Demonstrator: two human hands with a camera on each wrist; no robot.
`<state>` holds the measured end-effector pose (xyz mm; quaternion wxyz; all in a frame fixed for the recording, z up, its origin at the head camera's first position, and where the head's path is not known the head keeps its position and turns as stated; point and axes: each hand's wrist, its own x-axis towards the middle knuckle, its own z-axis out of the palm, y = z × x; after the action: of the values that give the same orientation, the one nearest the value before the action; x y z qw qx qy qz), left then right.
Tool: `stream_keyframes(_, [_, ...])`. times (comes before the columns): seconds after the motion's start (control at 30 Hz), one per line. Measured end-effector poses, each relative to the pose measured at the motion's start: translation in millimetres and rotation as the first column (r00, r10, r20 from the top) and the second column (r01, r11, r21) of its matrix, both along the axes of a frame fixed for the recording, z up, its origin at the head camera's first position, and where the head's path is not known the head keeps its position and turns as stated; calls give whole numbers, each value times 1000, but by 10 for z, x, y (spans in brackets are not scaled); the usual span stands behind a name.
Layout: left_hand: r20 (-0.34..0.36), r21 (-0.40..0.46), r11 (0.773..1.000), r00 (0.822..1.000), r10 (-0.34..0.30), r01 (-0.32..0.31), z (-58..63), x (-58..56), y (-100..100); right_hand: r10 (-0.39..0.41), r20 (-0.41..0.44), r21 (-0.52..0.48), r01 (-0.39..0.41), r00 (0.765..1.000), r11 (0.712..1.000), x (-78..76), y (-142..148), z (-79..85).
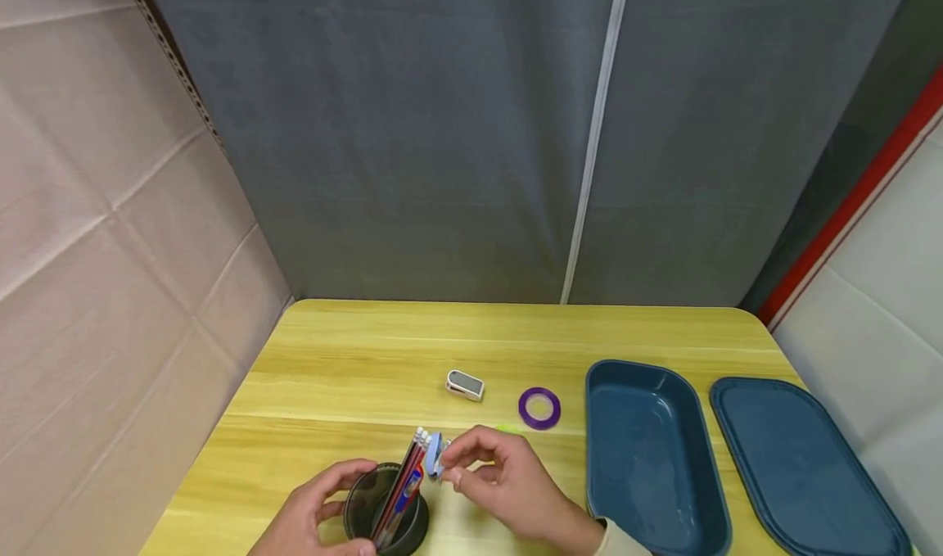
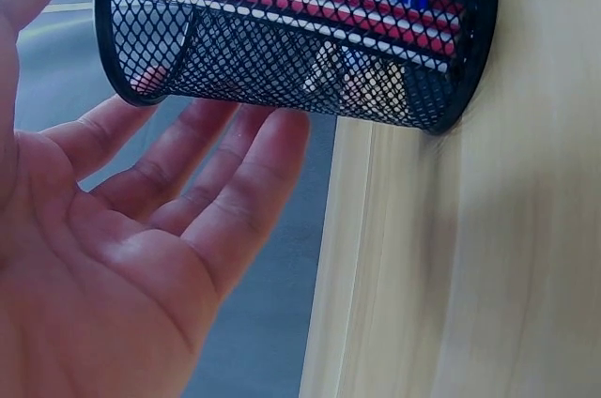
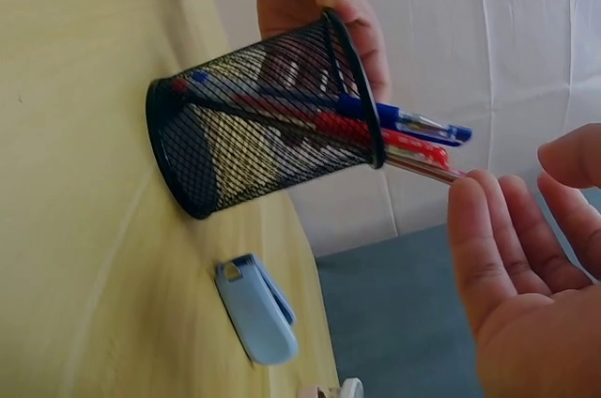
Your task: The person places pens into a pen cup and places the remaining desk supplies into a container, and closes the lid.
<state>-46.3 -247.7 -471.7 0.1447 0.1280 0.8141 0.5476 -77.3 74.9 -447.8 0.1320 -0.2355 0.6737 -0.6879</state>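
Observation:
My left hand grips a black mesh pen cup with its thumb and fingers around the rim. The cup stands on the table at the front, holding several striped pencils, a blue pen and a red pen. My right hand is just right of the cup, its fingers loosely bent and nothing in its grasp. In the right wrist view its fingertips are right at the pencil ends. A light blue stapler lies on the table beyond the cup, partly covered by my right fingers in the head view.
A small white and grey stapler and a purple tape roll lie farther back on the wooden table. Something green shows behind my right hand. On the right are a dark blue bin and its lid.

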Motion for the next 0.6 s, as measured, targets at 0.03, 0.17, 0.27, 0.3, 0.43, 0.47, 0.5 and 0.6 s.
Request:
stream_keyframes(0.03, [-10, -3, 1000, 1000, -4, 4, -3, 1, -2, -5, 1, 15, 5, 1000, 1000, -1, 24, 12])
stream_keyframes(0.17, [-71, -20, 1000, 997, -23, 22, -16, 16, -17, -22, -16, 54, 23, 1000, 998, -20, 143, 58])
stream_keyframes(0.27, [-94, -37, 999, 995, -26, 23, -16, 27, -20, -52, -55, 73, 55, 997, 996, -46, 244, 88])
stream_keyframes(0.3, [-101, -42, 999, 995, -28, 24, -15, 28, -19, -64, -70, 78, 70, 995, 995, -55, 278, 97])
stream_keyframes(0.43, [-144, -54, 998, 989, -29, 21, -14, 37, -9, -101, -129, 93, 113, 987, 989, -81, 409, 121])
stream_keyframes(0.47, [-169, -59, 998, 985, -31, 21, -16, 40, -7, -105, -145, 95, 119, 984, 988, -83, 441, 125])
stream_keyframes(0.5, [-199, -64, 998, 980, -33, 20, -20, 42, -5, -109, -162, 100, 126, 981, 987, -83, 471, 129])
stream_keyframes(0.6, [-293, -81, 997, 956, -22, -2, -21, 57, 14, -117, -211, 124, 145, 971, 982, -74, 557, 146])
